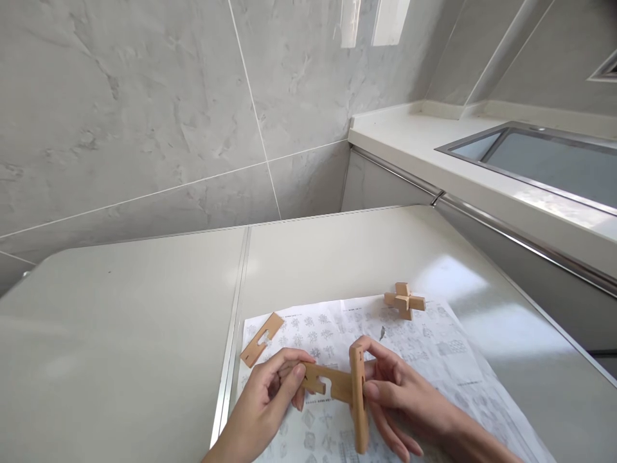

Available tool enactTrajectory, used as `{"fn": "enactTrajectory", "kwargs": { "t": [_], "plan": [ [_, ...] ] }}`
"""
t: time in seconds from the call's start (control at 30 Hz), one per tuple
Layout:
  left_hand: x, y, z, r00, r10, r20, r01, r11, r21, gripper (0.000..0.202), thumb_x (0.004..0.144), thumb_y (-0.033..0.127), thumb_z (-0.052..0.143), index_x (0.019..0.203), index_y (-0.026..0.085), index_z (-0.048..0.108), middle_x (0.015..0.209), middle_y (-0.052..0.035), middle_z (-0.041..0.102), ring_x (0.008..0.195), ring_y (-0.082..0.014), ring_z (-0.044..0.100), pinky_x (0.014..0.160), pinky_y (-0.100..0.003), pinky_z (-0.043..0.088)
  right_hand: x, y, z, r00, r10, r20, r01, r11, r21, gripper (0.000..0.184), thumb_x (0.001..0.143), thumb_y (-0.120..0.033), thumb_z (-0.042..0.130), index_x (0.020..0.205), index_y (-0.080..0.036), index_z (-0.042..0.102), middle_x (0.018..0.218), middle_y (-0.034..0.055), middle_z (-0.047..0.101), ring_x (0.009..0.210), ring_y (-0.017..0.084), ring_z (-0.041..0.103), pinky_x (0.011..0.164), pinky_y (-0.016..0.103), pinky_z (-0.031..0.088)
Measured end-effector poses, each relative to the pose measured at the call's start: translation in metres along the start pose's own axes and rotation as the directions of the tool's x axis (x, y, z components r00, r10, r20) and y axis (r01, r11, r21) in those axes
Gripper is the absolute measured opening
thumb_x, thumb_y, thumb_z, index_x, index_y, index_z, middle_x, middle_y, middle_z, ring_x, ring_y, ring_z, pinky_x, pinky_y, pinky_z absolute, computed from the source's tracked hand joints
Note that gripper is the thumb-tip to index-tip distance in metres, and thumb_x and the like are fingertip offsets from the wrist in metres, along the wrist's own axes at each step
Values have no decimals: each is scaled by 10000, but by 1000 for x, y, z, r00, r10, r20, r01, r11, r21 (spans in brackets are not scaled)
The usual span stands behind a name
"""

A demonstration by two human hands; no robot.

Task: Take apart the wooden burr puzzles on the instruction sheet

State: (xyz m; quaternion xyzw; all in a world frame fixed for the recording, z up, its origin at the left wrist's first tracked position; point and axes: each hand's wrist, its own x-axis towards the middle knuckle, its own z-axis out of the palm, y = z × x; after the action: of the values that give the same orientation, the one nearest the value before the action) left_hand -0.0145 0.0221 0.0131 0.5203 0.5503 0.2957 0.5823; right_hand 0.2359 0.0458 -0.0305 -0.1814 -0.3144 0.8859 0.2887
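My left hand [277,399] pinches the left end of a notched wooden puzzle piece [341,384], its cut-out showing near the middle. The other end of that piece meets a second wooden puzzle piece [359,411], held upright and crossing it; how far one passes into the other is hidden. My right hand [402,392] grips the upright piece between thumb and fingers. A third flat wooden piece with a slot [253,352] lies on the sheet to the left. Both hands are above the printed instruction sheet [414,360].
An assembled cross-shaped wooden puzzle [403,302] rests at the sheet's far edge. The pale folding table [144,334] has a metal seam left of the sheet. Behind stands a grey tiled wall [144,96]; to the right is a white counter [400,128] with a sink [540,157].
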Motion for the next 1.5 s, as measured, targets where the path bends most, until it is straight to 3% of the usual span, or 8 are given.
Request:
{"fn": "enactTrajectory", "kwargs": {
  "t": [0.33, 0.8, 1.1, 1.2, 1.27, 1.37, 1.5],
  "plan": [
    [0, -2, 0, 1000, 12, 7, -12, 1000, 21, 464, 1026, 639, 558, 1106, 212, 723, 668, 3, 586, 649, -169, 567, 655, -266, 484, -1, -1, -1, 999, 10, -32, -10, 1000, -1, 479, 921, -502, 822, 1066, -258, 437, 604, -129, 593, 257, 34, 474, 259, 76, 284],
    [0, -1, 1, 1000, 22, 1, -22, 1000, 13, 461, 1022, 634, 569, 1134, 215, 726, 670, 6, 582, 636, -168, 570, 684, -279, 509, -1, -4, 3, 998, 12, -66, -16, 998, -67, 414, 945, -458, 762, 1000, -261, 402, 665, -102, 646, 247, 9, 423, 257, 83, 246],
    [-1, -1, 1, 999, 26, -19, -26, 1000, 0, 455, 1023, 650, 557, 1057, 217, 693, 671, 11, 595, 633, -168, 584, 672, -284, 491, 0, -6, 10, 983, -35, -182, 19, 996, -89, 420, 925, -416, 785, 904, -253, 398, 772, -76, 653, 273, 12, 466, 245, 95, 266],
    [-3, 4, 4, 998, 18, -67, -19, 1000, -15, 426, 1029, 625, 566, 1072, 220, 689, 678, 12, 606, 643, -172, 592, 685, -291, 480, 0, -7, 7, 982, -88, -165, 68, 990, -120, 391, 946, -435, 766, 881, -233, 437, 761, -58, 646, 319, 25, 506, 275, 106, 313],
    [-5, 5, 6, 994, 15, -111, -18, 1000, -21, 402, 1043, 603, 556, 1087, 224, 683, 679, 13, 614, 660, -178, 604, 702, -295, 478, -1, -9, 6, 977, -122, -177, 92, 981, -172, 358, 956, -449, 757, 934, -230, 474, 726, -64, 633, 347, 37, 514, 305, 115, 340],
    [-6, 1, 8, 983, 34, -178, -31, 999, 16, 375, 1064, 575, 526, 1100, 232, 672, 708, 1, 653, 699, -194, 638, 733, -305, 496, -4, -11, 10, 951, -163, -264, 75, 946, -315, 383, 987, -482, 721, 1180, -261, 475, 718, -80, 613, 398, 61, 518, 369, 151, 413],
    [-6, -9, 10, 954, 140, -264, -78, 970, 232, 297, 1070, 502, 543, 1045, 243, 686, 801, -18, 697, 749, -199, 664, 751, -304, 527, -7, -6, 17, 872, -309, -380, 65, 842, -536, 427, 1052, -516, 613, 1347, -292, 402, 790, -56, 596, 521, 97, 538, 468, 203, 485]
  ]
}}
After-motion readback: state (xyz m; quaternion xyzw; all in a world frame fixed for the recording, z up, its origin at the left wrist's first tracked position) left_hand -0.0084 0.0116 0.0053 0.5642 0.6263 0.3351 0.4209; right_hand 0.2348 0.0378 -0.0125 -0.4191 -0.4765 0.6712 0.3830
